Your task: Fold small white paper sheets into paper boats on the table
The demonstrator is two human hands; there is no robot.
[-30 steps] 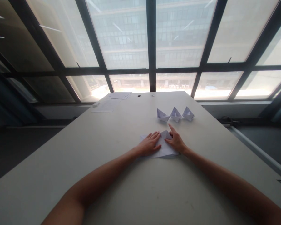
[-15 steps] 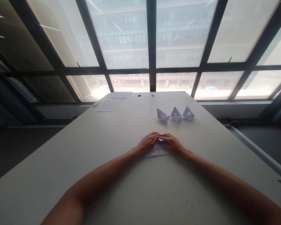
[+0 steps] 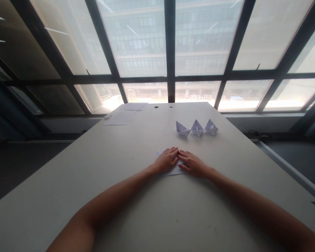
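In the head view, we are resting our left hand (image 3: 166, 161) and right hand (image 3: 193, 163), fingers stretched flat, upon the folded paper (image 3: 173, 172) on the table (image 3: 157, 210). Three paper boats (image 3: 197, 129) are standing beyond; sheets (image 3: 116, 119) (too far for our reading) are lying far left.

Arms (image 3: 120, 190) outstretched, left grip (image 3: 167, 161) and right grip (image 3: 193, 164) lie palm-down, close together.

Folded paper (image 3: 175, 171), largely hidden beneath left hand (image 3: 167, 160) and right hand (image 3: 193, 164)! Near edge of the tabletop (image 3: 136, 210), cut off! Near its far-left corner, a whitish lump (image 3: 107, 117), perhaps crumpled, too small to tell.
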